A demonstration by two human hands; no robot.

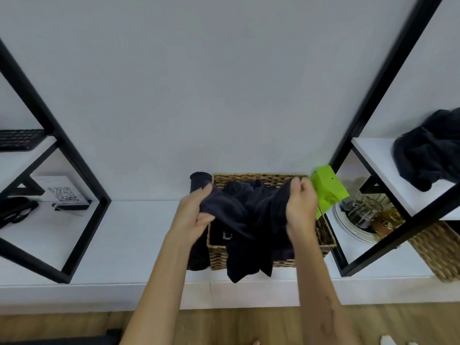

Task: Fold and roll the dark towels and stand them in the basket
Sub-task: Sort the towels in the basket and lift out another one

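A dark towel [251, 220] hangs crumpled over the woven basket [258, 179], its lower end draping past the basket's front wall. My left hand [196, 215] grips its left edge and my right hand [300, 207] grips its right edge, both above the basket. A rolled dark towel [199, 181] stands just outside the basket's left wall. More dark cloth [430, 155] lies heaped on the white shelf [371, 150] at the right.
Black metal frames [74, 158] stand left and right of the basket on the white counter [139, 225]. A green bag [328, 188] sits beside the basket, with a white plate holding glassware [361, 215] and a second woven basket [438, 247] beyond. A QR card [63, 192] stands at the left.
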